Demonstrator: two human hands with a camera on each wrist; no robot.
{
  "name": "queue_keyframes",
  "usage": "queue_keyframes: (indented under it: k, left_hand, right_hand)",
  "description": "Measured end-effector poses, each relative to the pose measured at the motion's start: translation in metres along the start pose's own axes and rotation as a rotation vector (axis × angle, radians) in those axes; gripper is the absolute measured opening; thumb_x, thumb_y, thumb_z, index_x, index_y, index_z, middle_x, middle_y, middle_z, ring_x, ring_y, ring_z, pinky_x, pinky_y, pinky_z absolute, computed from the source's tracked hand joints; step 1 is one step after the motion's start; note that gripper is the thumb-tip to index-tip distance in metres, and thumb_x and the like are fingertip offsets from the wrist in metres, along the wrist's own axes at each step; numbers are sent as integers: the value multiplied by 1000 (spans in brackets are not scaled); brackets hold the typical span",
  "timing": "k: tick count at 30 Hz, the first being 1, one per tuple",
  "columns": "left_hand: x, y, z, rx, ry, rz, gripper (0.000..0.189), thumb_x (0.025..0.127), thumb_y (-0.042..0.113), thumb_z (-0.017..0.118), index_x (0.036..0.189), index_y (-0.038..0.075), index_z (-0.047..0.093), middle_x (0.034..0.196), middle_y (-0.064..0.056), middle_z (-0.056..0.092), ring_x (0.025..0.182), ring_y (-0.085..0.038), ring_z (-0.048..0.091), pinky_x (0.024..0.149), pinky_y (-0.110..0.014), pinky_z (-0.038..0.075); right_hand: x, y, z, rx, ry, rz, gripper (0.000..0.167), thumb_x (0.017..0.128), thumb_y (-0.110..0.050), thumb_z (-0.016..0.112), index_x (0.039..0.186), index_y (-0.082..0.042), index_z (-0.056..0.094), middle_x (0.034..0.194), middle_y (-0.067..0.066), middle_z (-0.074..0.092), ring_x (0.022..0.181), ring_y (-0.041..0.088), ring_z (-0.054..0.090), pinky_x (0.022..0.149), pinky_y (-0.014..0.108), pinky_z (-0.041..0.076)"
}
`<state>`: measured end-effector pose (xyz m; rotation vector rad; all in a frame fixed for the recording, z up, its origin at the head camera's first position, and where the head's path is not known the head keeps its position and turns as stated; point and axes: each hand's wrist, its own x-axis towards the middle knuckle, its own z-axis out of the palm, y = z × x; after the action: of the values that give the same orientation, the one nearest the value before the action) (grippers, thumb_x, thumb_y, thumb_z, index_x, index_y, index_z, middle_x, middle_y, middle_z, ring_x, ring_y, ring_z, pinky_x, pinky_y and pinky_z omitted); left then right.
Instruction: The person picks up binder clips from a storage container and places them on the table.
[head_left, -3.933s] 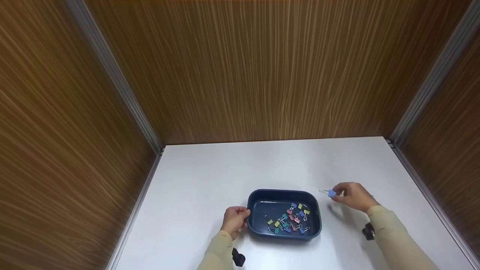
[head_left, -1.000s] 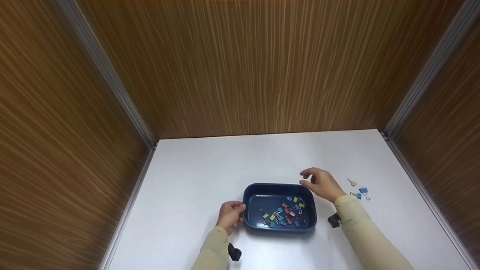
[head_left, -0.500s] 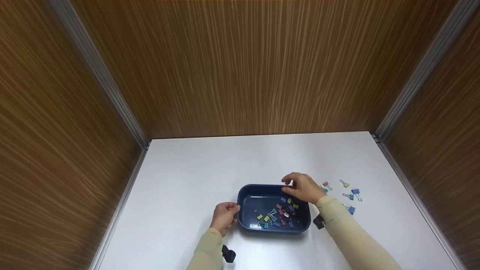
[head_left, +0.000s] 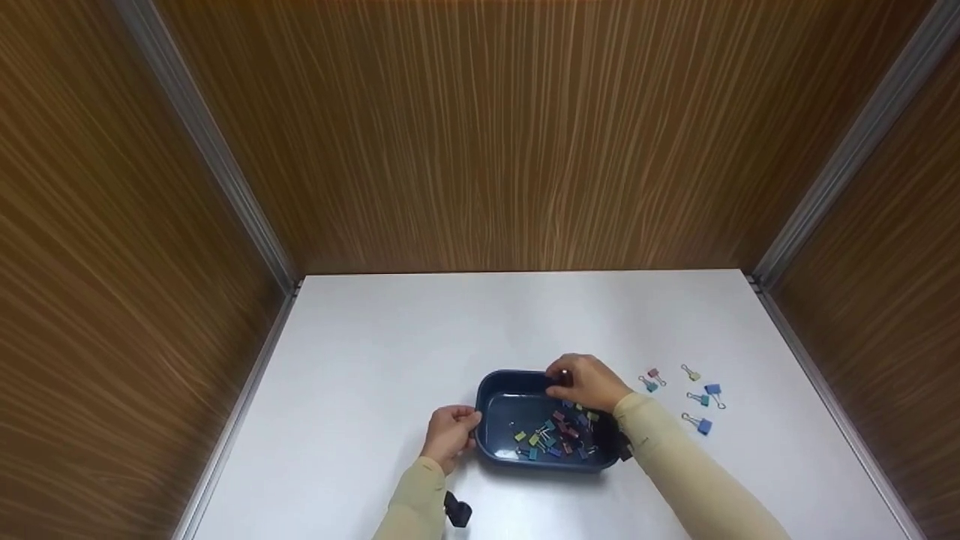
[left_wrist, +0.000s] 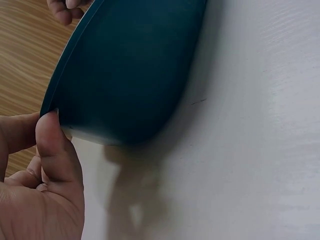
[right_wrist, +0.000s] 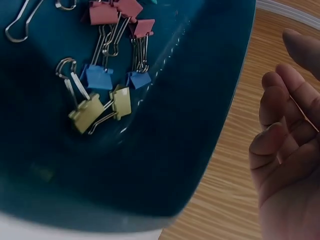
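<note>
A dark blue plastic tray (head_left: pixel 517 411) stands on the white table, holding several colourful binder clips (head_left: pixel 533 440). My left hand (head_left: pixel 450 435) pinches the tray's left rim between thumb and fingers; the left wrist view shows the thumb (left_wrist: pixel 55 145) against the outer wall. Over the tray's far right part hovers my right hand (head_left: pixel 589 381), its fingers loosely bent and apart with nothing between them. Yellow clips (right_wrist: pixel 87 114), blue clips (right_wrist: pixel 98 77) and pink clips (right_wrist: pixel 103 13) lie in the tray in the right wrist view.
To the right of the tray, several binder clips lie spread on the table, among them a blue one (head_left: pixel 704 426), a yellow one (head_left: pixel 691 373) and a red one (head_left: pixel 654 373). Wood-grain panels (head_left: pixel 517 150) enclose the table at the back and both sides.
Earlier my right hand held a blue binder clip right of the tray. It has since let go and moved left over the tray. My left hand keeps its hold on the rim.
</note>
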<state>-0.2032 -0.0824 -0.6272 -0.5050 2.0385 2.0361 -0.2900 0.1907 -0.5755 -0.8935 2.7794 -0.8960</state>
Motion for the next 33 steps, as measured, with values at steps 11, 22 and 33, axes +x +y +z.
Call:
queue_keyframes:
  k: [11, 22, 33]
  left_hand:
    - [-4, 0, 2, -10, -2, -4, 22, 90, 13, 66, 106, -1, 61, 87, -7, 60, 62, -9, 54, 53, -23, 49]
    - [-3, -1, 0, -12, 16, -2, 24, 90, 14, 67, 107, -1, 61, 88, -8, 60, 62, -11, 54, 53, -24, 49]
    - [-2, -1, 1, -3, 29, 31, 19, 90, 12, 66, 103, -1, 62, 85, -7, 60, 59, -10, 52, 54, -27, 50]
  right_hand:
    - [9, -2, 16, -76, -66, -68, 30, 78, -28, 80, 102, -12, 73, 93, -5, 69, 81, 8, 61, 75, 30, 53]
    - [18, -9, 38, -133, -127, -138, 31, 76, -29, 81, 102, -12, 74, 94, -1, 70, 80, 8, 62, 74, 30, 53]
    - [20, -7, 57, -143, -213, -258, 34, 69, -30, 86, 97, -13, 75, 88, -2, 70, 77, 7, 61, 72, 29, 53]
